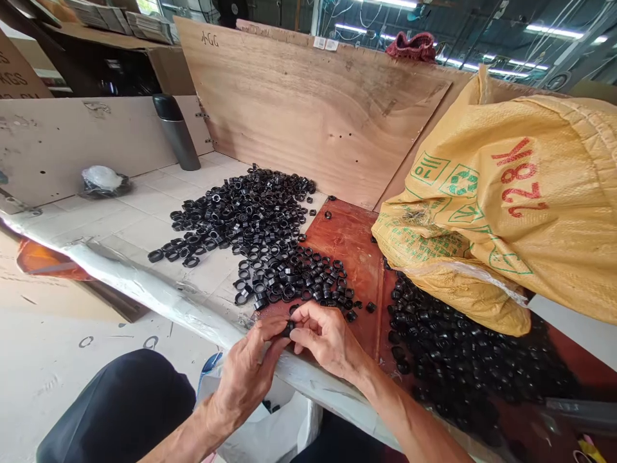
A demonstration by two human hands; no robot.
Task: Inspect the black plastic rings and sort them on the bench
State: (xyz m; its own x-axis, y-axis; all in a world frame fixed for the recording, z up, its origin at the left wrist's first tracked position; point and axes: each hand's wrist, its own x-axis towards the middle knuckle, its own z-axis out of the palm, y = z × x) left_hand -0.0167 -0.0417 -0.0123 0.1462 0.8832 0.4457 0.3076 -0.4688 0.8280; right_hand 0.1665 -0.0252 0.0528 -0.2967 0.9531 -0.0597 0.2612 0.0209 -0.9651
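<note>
Between the fingertips of both hands is a small black ring-like part (288,328), mostly hidden by the fingers. My left hand (250,360) pinches it from the left, thumb below and forefinger above. From the right, my right hand (325,337) closes its fingers on the same part. Both hands hover over the table's padded front edge. Just beyond them lies a spread pile of black plastic rings (255,218). On the right, a second heap of small black parts (453,347) covers the reddish-brown board (347,225).
A yellow woven sack (520,180) leans over the right heap. A dark flask (177,132) stands at the back left, near a clear-wrapped white bundle (102,181). A plywood panel (308,103) closes the back. Below the edge hangs a white bag (270,427).
</note>
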